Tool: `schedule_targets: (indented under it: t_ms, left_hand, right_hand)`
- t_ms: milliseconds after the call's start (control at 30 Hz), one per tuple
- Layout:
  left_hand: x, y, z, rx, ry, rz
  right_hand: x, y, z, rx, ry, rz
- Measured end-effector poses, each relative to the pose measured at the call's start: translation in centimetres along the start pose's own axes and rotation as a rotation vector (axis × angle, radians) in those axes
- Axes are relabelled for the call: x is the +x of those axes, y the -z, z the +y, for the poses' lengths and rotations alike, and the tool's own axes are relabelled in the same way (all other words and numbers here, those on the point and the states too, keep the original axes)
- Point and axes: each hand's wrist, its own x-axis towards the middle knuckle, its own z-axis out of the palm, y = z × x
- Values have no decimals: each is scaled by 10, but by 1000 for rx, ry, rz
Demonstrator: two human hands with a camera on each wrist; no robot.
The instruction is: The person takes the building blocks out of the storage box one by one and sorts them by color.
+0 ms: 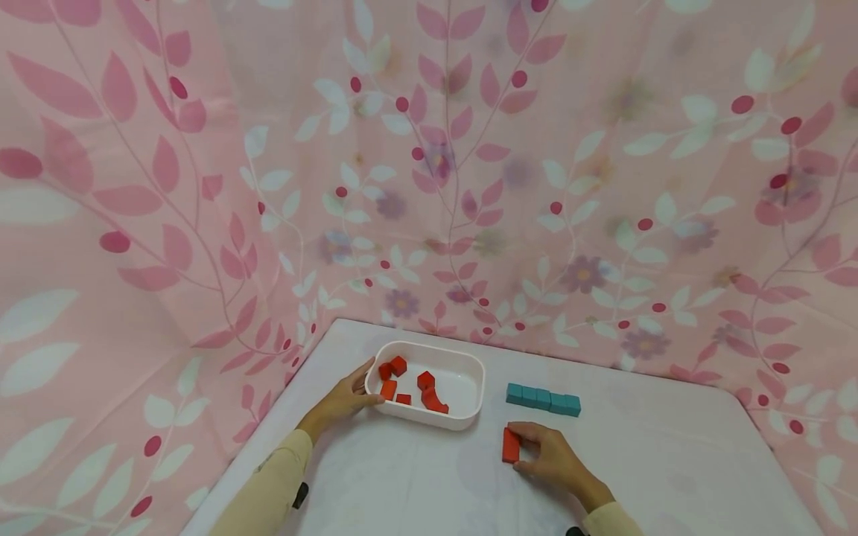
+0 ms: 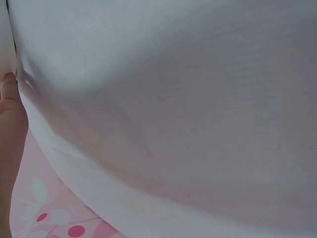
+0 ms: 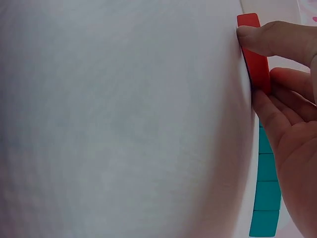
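Note:
My left hand (image 1: 344, 396) holds the left corner of a white plastic container (image 1: 462, 423), with the fingers along its left side and the thumb at its near edge. Several red blocks (image 1: 389, 390) lie loose inside it. In the left wrist view only part of that hand (image 2: 11, 111) shows at the left edge. My right hand (image 1: 551, 455) pinches a red block (image 1: 511, 445) on the table, right of the container. The right wrist view shows this red block (image 3: 256, 64) between the thumb and fingers of the hand (image 3: 292, 99).
A straight row of teal blocks (image 1: 543, 400) lies behind the right hand, to the right of the container. White cloth covers the table (image 1: 402, 476). Pink patterned curtains (image 1: 456, 186) stand along its back and left edges.

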Motion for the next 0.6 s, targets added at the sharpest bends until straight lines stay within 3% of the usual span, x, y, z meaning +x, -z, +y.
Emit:
schedule_targets:
  t_ms: [333,600]
  left_hand:
    - [0,2,3,-32,-12,-12]
    - [-3,2,2,-21,9,3]
  right_hand:
    - [5,11,-12,-49,0,-37]
    - [28,19,-45,-7,42,67]
